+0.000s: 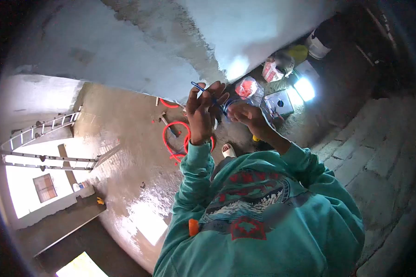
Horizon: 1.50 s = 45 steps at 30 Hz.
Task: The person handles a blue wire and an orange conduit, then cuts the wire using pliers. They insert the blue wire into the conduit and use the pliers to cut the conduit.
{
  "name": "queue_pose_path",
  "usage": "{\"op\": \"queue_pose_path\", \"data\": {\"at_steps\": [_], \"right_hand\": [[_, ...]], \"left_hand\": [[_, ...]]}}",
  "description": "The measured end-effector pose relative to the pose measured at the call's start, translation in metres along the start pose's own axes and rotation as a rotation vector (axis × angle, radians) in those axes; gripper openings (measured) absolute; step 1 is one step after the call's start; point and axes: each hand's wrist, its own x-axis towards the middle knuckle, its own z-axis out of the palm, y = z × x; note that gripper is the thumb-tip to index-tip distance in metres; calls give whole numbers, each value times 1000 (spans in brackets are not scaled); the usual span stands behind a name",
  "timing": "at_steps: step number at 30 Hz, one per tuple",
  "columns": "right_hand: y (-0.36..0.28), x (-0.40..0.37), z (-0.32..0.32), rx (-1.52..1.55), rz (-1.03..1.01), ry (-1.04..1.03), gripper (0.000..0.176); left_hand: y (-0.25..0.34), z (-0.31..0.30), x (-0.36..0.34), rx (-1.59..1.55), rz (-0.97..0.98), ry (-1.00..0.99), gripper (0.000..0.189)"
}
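Note:
My left hand point(202, 113) is raised in front of my chest, its fingers bent round a blue wire point(198, 86) whose looped end sticks up above them. Close by on the right, my right hand point(248, 115) is closed on a blue wire bundle point(226, 107) between the two hands. Its fingertips are partly hidden. Below the hands, coils of red tubing point(165, 138) lie on the floor, with a hammer-like tool point(163, 118) near them.
A bright work light point(304, 89) shines at the right, near a white box point(279, 102), bags point(246, 87) and a bucket point(317, 46). A ladder point(46, 127) stands at the left. A plastered wall point(138, 51) rises ahead.

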Motion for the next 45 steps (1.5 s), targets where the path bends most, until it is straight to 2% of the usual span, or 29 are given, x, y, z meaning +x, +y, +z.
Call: {"op": "queue_pose_path", "data": {"at_steps": [2,3,5,9,11,15,17,21,23,24,26,27,29,30,32,36,38,39,41,42,44,45], "right_hand": [[13,0,-5,-154,10,-108,37],[17,2,-4,-150,10,-110,37],[22,5,-6,54,-14,-162,40],[22,7,-6,-10,-20,-174,42],[24,8,-4,326,116,-248,40],[0,4,1,558,267,-216,34],[-12,2,3,729,527,-188,34],[-11,1,-2,851,540,-346,33],[-11,1,-5,632,387,-440,24],[-13,1,-4,630,387,-442,24],[-21,1,-3,-49,233,-279,18],[-24,1,-3,-50,233,-281,18],[-28,2,-3,-697,-343,-137,14],[-28,3,-3,-697,-342,-137,14],[-29,2,-1,-978,-590,-16,13],[-23,2,-2,-950,-617,5,11],[-31,-2,2,-717,-484,-19,11],[-37,-5,4,-719,-484,-21,11],[-48,-10,7,-221,32,-116,12],[-42,-8,3,-222,33,-116,12],[-34,-1,-3,-733,-303,-171,18],[-37,-1,-3,-734,-303,-172,18]], "left_hand": [[1,-1,-1,-74,20,-51,20],[2,1,-3,-39,27,-19,20],[2,1,-3,-2,29,11,19],[7,6,-2,38,48,75,19],[8,8,-2,71,48,105,17],[5,4,-1,119,30,26,17],[5,3,-1,87,4,4,17],[6,2,-3,107,-8,-53,23],[7,2,-3,87,-13,-60,23],[7,3,-4,81,-25,-49,23],[7,3,-6,74,-33,-35,23],[6,4,-8,94,-7,2,22],[5,5,-9,113,20,38,22],[4,6,-9,135,27,78,22],[2,8,-10,154,33,118,21],[3,9,-11,128,56,79,21],[4,8,-11,105,64,77,21],[5,8,-10,106,61,82,22],[5,8,-11,106,56,87,22],[4,8,-11,124,51,93,23],[3,6,-12,141,47,98,23],[0,4,-13,103,36,78,23]]}}
